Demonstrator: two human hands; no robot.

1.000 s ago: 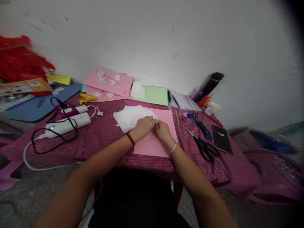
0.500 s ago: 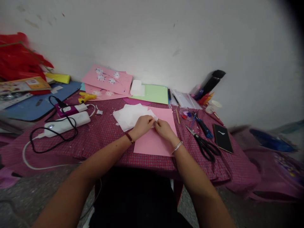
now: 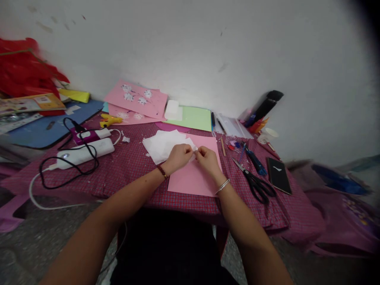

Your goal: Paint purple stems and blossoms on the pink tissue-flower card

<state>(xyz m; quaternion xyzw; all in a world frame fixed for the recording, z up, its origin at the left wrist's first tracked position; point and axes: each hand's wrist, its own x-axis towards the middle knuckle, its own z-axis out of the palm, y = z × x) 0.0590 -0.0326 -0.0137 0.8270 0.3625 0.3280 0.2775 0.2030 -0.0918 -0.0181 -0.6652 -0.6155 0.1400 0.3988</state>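
Both my hands are closed on a piece of white tissue paper (image 3: 192,145), pinching it from either side above the pink sheet (image 3: 190,178). My left hand (image 3: 179,155) wears a dark red bead bracelet at the wrist, and its thumb and forefinger press together at the tissue. Facing it, my right hand (image 3: 207,158) has a silver bangle and bends its fingers around the other edge. Most of the piece is hidden by the fingers. A stack of white tissue sheets (image 3: 162,144) lies just left of my left hand, partly over the pink sheet.
Black-handled scissors (image 3: 255,185), a blue-handled tool (image 3: 255,160) and a black notebook (image 3: 279,175) lie at right. Behind are pink cards with white flowers (image 3: 139,99), green paper (image 3: 196,118) and a yellow glue gun (image 3: 109,120). A power strip (image 3: 86,153) with cables sits left.
My right hand's fingers have shifted slightly up and to the right along the tissue. My left hand is nearly still. The whole view has moved a little.
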